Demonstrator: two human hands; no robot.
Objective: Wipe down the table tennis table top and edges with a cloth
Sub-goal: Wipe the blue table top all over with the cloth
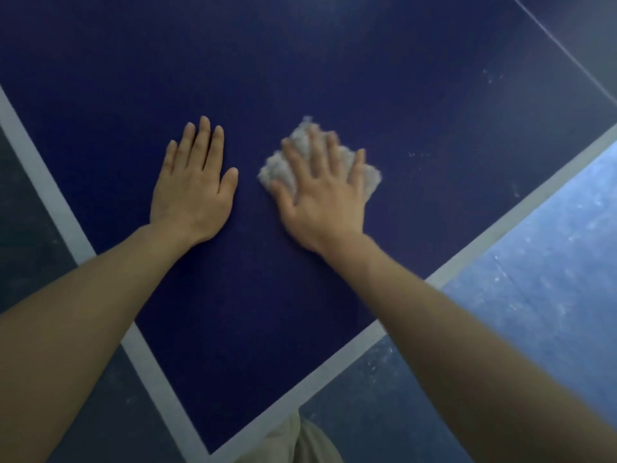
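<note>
The dark blue table tennis table top (300, 61) fills most of the view, with its near corner pointing toward me. A crumpled pale grey cloth (367, 177) lies on it near the middle. My right hand (320, 192) presses flat on the cloth with fingers spread and straight, and the cloth shows past the fingertips and at both sides. To the left of the cloth, my left hand (195, 185) rests flat on the bare table surface, fingers straight and together.
White border lines run along the left edge (43, 182) and the right edge (500, 225), meeting at the near corner. A thin white line (567, 58) crosses the top right. Pale specks (490, 75) dot the surface. Blue floor (551, 295) lies beyond the right edge.
</note>
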